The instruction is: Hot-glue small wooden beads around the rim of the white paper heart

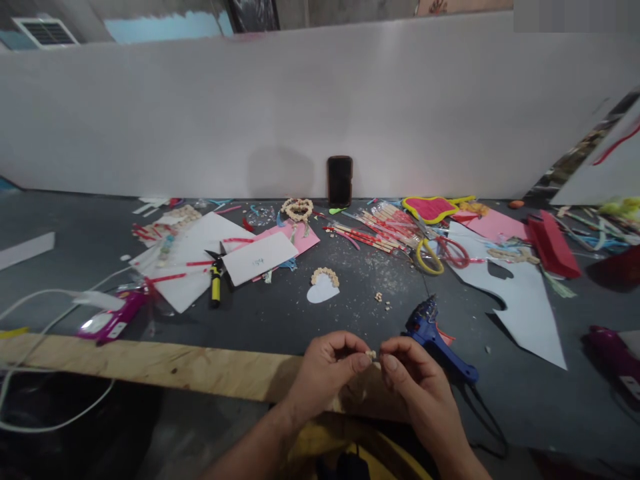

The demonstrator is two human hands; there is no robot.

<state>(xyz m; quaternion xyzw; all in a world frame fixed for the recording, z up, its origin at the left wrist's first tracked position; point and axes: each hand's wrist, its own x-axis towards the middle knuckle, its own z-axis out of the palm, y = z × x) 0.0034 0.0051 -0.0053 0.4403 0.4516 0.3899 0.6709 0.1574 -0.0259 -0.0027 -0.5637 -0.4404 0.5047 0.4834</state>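
My left hand [333, 363] pinches a small pale wooden piece [371, 355] between thumb and forefinger, above the table's front edge. Close beside it, my right hand [420, 380] has its thumb and fingertips drawn together; whatever is between them is too small to make out. Beyond my hands lies a white paper heart [324, 292], its upper edge lined with small beige pieces [325, 274]. A few similar loose pieces [379, 297] lie to its right. A blue glue gun [434, 333] rests on the table just past my right hand, its nozzle pointing away.
Black-and-yellow pliers [215, 283] and white paper [260, 259] lie left. A phone [340, 181] leans against the white partition [200, 120]. Scissors [431, 257], red-and-wood sticks [363, 237] and cut paper [525, 320] lie right. A purple tool [113, 320] with a white cable sits far left.
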